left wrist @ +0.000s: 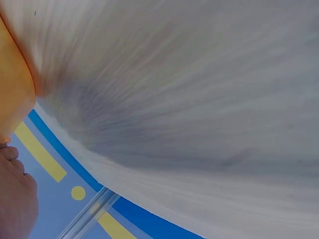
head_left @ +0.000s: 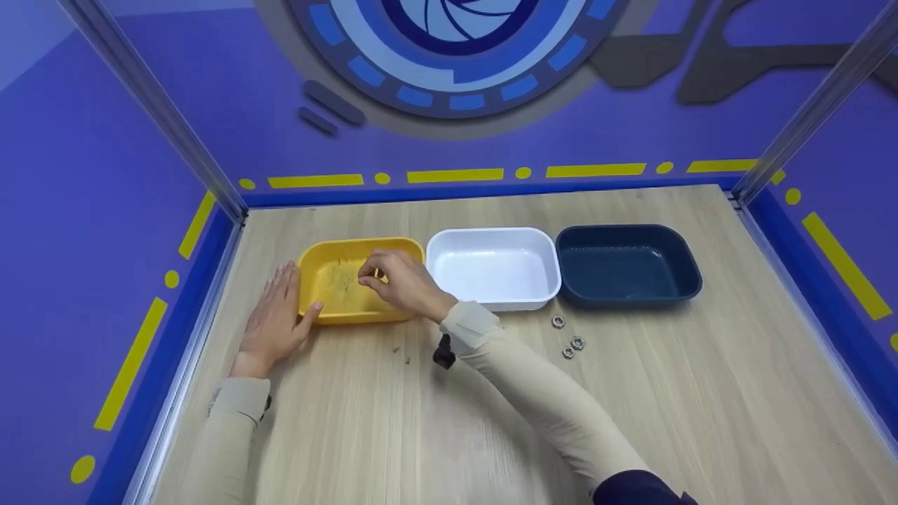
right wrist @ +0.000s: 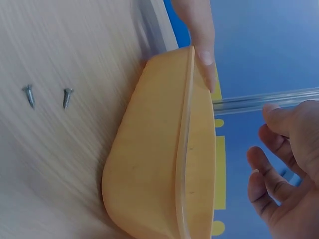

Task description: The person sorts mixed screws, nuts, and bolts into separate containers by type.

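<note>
My left hand lies with straight fingers along the left side of the yellow bin, its thumb at the near rim. Over the bin's right part is my right hand. In the right wrist view, the fingers of this right hand bend loosely beside the bin's rim, and I see nothing held between them. Small dark pieces lie on the bin's floor, too small to make out. Two screws, one nearer the bin and one farther off, rest on the table before it.
A white bin stands right of the yellow one, and a dark blue bin stands beside that. Three nuts, including an upper one, lie in front of these bins. Printed panels enclose the wooden table.
</note>
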Tool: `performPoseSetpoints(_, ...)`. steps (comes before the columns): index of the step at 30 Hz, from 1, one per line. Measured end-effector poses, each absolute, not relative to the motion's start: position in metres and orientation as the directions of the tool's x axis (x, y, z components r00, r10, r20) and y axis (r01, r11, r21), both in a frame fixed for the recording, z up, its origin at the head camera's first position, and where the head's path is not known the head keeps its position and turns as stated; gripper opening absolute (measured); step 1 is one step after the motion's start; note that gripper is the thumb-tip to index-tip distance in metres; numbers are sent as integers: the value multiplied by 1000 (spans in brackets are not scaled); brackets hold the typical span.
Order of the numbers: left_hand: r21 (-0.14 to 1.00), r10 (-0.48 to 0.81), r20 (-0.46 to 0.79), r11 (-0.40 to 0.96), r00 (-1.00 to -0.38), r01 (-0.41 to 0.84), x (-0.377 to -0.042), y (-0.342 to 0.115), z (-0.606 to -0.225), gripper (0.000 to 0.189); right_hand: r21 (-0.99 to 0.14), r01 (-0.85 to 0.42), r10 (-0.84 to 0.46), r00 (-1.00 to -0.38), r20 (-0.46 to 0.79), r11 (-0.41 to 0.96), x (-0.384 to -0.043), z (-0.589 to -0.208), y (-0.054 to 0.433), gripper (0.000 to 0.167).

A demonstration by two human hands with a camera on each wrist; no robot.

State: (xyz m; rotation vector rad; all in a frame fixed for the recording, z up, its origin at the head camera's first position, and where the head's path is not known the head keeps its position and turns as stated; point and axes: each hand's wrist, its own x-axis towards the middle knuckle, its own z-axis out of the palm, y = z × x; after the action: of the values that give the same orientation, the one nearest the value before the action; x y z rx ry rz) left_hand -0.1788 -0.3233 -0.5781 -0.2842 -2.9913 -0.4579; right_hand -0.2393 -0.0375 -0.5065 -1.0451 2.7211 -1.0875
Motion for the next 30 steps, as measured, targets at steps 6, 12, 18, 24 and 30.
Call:
performPoseSetpoints(6,291,160,118,938,-980,188,-178,-323,-578,88,-605,-559,-571,-796,200,568,-255,-504,-41,18)
performPoseSetpoints(12,305,153,101,936,-983,177,-177,-323,-577,88,-630,-533,-548,-813,196,565,-262,-504,-41,17)
performPoseSetpoints(18,303,157,92,936,-983,178,-178,-321,-576,88,-632,-521,-539,-821,187,574,-264,-504,-42,18)
performPoseSetpoints(24,308,156,79,935,-985,173,-179,-322,-576,90,-621,-536,-538,-817,209,573,-266,-503,-41,20)
performPoseSetpoints(30,313,158,64,934,-985,170,-179,-324,-576,90,-646,-509,-531,-827,184,569,-266,-502,-38,23)
